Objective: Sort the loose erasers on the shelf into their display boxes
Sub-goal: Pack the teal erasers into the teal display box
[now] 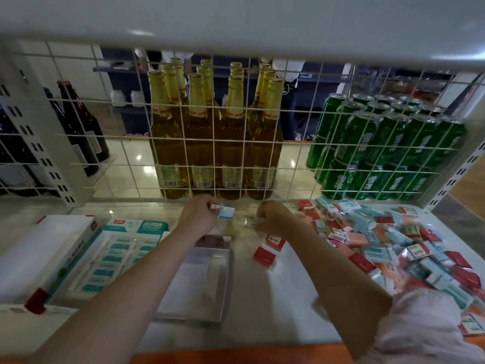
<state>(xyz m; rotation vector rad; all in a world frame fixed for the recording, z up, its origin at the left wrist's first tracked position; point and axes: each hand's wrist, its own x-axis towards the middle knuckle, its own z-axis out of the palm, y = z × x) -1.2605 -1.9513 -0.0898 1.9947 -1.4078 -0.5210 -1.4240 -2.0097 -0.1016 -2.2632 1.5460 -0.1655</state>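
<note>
Left hand [198, 215] pinches a teal eraser [226, 213] near the shelf's [288, 292] back edge, right hand's [273, 215] fingers curl on something I can't make out, and honestly that eraser could slip before reaching the teal display box [119, 258].

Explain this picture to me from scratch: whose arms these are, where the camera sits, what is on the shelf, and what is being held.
There is no machine here. A person wears a wide-angle camera on the head, so you look down along both bare arms at a white shelf. The left hand pinches a small teal-and-white eraser. The right hand is curled over something small that I cannot make out. To the right lies a pile of loose erasers in red, teal and pink wrappers. To the left stand display boxes: a teal box holding rows of erasers and a grey tray. Behind a wire grid are bottles and green cans.
</note>
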